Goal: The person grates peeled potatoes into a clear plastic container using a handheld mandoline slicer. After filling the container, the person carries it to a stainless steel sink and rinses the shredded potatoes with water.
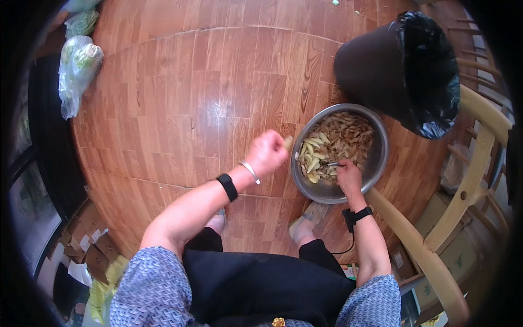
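A round metal basin (pixel 382 169) stands on the wood-look floor before me. It holds many thin brownish vegetable peelings (pixel 345 133), with paler yellowish strips (pixel 312 153) along its left side. Over the basin's lower part, my right hand (pixel 349 176) is closed on a small metal-ended tool (pixel 333 164), perhaps a peeler; most of it is hidden by the fingers. Left of the rim, my left hand (pixel 267 152), blurred, holds a pale yellowish piece (pixel 288 142) at its fingertips, which I cannot identify exactly.
A dark bin (pixel 372 65) lined with a black bag stands tilted in view behind the basin. At right is a wooden chair (pixel 441 261). Bagged cabbage (pixel 81 61) lies at far left. Cardboard boxes (pixel 92 245) are at lower left. My feet are below the basin.
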Motion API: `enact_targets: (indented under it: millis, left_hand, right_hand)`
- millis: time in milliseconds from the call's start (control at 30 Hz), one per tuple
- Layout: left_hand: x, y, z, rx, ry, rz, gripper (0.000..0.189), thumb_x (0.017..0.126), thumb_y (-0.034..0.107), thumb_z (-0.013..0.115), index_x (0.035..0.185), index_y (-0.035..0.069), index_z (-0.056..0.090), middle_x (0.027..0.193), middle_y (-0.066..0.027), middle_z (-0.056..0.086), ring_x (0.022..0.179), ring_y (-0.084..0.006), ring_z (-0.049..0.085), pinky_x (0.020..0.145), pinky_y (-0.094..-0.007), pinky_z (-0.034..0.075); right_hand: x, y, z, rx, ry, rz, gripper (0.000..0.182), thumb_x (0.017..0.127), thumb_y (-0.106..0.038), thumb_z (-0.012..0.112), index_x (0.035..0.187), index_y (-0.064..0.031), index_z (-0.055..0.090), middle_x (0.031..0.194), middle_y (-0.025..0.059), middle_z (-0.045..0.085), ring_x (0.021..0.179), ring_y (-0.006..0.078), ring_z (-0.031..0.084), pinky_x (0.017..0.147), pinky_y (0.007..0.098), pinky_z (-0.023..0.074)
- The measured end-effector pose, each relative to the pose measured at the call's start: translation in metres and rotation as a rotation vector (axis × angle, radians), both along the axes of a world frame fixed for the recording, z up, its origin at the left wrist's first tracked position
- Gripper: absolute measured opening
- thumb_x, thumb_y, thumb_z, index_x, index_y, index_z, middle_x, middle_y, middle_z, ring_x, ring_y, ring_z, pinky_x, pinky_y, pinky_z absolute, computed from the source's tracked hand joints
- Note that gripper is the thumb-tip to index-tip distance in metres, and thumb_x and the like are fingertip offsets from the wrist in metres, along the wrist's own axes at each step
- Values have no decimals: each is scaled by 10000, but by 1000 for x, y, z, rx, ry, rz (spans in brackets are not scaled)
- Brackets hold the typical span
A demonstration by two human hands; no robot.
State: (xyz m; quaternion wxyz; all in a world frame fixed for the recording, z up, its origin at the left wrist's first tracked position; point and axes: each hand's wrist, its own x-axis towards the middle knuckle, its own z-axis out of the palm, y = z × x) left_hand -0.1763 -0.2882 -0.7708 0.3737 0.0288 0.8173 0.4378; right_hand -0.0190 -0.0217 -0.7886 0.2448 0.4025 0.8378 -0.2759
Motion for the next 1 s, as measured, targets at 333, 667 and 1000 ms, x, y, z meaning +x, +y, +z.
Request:
enact_targets:
  millis: [333,667,1000]
  left_hand:
    - [25,-14,193,-22,-62,-457,394,884,195,625,1222,0,569,1043,-176,687,900,-301,690,842,-387,546]
    - [28,-36,419,-9,-81,-514,337,882,160,616,1175,-6,600,998,-183,709,875,-284,710,789,-373,568]
    - [27,166,651,645,722,-647,464,826,58,685,1268,-8,561,1264,-202,575,1154,-299,581,969,-376,472]
  right_hand:
    - [24,-15,135,-52,353,7,631,812,-5,591,1426,-117,493,1225,201,587,1097,195,599,856,288,514]
    - [115,-73,428,-614,496,-854,207,958,-68,564,1141,-17,647,851,49,668,705,115,651,631,249,543]
    - [206,8,683,348,1116,-1065,150,986,-59,507,1049,-38,641,784,-5,559,670,53,481,590,195,381]
